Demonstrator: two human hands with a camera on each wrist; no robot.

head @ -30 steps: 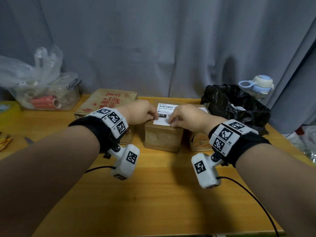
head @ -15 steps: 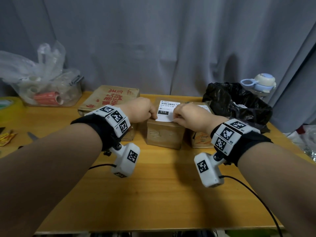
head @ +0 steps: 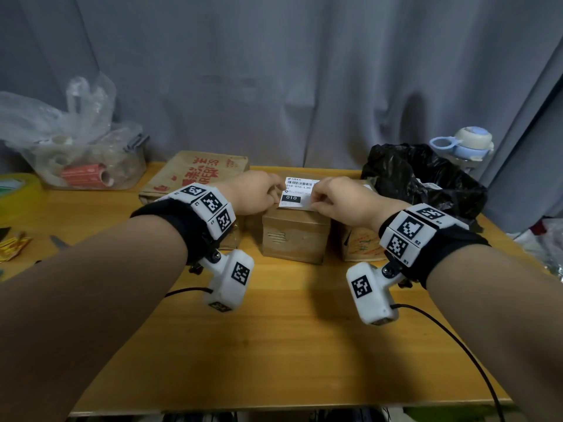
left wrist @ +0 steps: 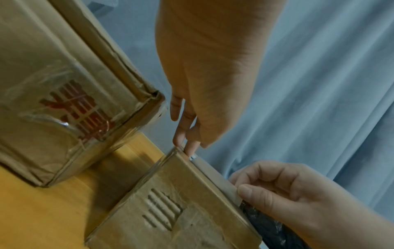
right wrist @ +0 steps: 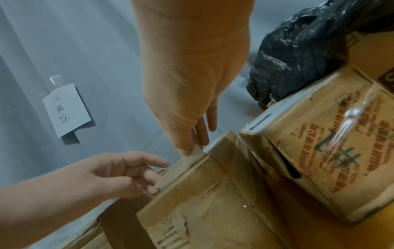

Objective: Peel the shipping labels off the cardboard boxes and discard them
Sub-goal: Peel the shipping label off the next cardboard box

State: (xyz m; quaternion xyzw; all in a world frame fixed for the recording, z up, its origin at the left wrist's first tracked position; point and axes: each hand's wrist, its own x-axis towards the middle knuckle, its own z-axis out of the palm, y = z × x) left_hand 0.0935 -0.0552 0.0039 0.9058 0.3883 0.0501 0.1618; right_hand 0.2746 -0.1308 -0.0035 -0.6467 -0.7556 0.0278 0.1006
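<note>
A small cardboard box (head: 295,239) stands mid-table with a white shipping label (head: 297,191) on top. My right hand (head: 316,200) pinches the label's near right edge between thumb and fingers; the right wrist view shows this pinch on the label (right wrist: 197,152), whose edge stands lifted off the box (right wrist: 213,202). My left hand (head: 275,190) is at the box's left top edge. In the left wrist view its fingertips (left wrist: 185,144) press on the box (left wrist: 181,202) beside the label (left wrist: 215,173).
A flat box with red print (head: 198,175) lies at the left, and another box (head: 359,246) sits at the right. A black plastic bag (head: 423,181) is behind that one. A clear container (head: 88,161) and yellow tape roll (head: 15,193) are far left.
My right hand has raised the label's near edge off the box top. My left hand has stayed at the box's left edge.
</note>
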